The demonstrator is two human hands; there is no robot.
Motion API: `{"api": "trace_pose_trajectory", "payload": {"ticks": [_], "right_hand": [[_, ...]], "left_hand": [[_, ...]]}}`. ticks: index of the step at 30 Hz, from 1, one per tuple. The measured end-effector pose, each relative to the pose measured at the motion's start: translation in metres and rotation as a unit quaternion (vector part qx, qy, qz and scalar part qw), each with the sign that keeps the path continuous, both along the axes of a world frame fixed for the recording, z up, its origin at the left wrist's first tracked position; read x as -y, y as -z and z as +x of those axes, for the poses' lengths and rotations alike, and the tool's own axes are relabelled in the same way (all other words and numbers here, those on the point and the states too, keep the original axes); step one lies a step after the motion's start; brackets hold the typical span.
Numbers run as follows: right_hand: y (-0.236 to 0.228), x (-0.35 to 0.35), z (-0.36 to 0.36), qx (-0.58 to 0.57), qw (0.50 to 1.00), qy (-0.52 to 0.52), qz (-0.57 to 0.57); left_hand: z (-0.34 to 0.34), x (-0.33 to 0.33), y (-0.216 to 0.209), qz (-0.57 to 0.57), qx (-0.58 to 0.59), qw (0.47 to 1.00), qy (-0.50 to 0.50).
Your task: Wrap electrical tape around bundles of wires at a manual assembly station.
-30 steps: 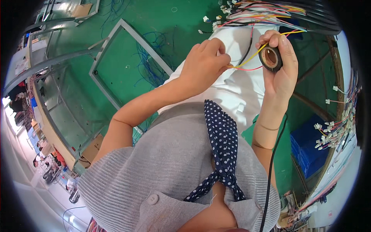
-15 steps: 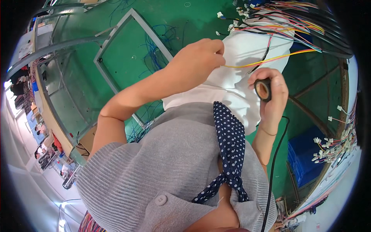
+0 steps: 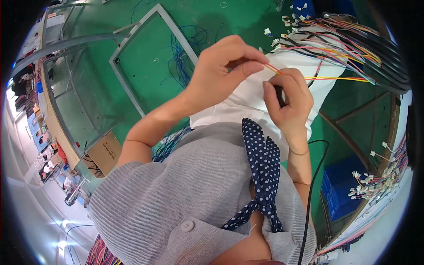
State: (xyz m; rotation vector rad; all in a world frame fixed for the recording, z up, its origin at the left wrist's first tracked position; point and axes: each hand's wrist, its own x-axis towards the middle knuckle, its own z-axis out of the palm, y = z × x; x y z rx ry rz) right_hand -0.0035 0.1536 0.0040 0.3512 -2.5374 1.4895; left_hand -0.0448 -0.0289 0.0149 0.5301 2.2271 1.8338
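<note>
Between thumb and forefinger, my left hand (image 3: 223,68) pinches a pair of thin red and yellow wires (image 3: 340,79). The pair runs right from there, passing at the fingertips of my right hand (image 3: 291,99). That hand is closed around a roll of black tape (image 3: 280,95), mostly hidden by its fingers; whether it also grips the wires I cannot tell. Across my white-clad lap, beyond both hands, lies a bundle of coloured wires (image 3: 327,48) with small white connectors (image 3: 289,22) at the ends. Thick black cables (image 3: 384,66) continue from the bundle to the right.
A grey metal frame (image 3: 176,33) stands on the green floor at far left, near loose blue wires (image 3: 179,57). A blue crate (image 3: 342,190) sits low on the right, beside more wires with white connectors (image 3: 371,181). A cardboard box (image 3: 106,152) is at left.
The two hands have come together. My right hand moved left and up with the tape roll, turning it, to the wires by my left fingertips. The left hand shifted slightly right and up.
</note>
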Motion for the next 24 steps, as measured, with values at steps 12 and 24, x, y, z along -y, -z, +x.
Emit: {"api": "trace_pose_trajectory", "payload": {"ticks": [12,24], "right_hand": [[0.011,-0.004,0.001,0.344,0.837,-0.066,-0.420],[0.017,-0.003,-0.040,0.293,0.862,-0.097,-0.402]], "left_hand": [[-0.001,-0.009,0.009,0.256,0.300,0.906,-0.157],[0.005,-0.003,0.003,0.282,0.387,0.870,-0.120]]}}
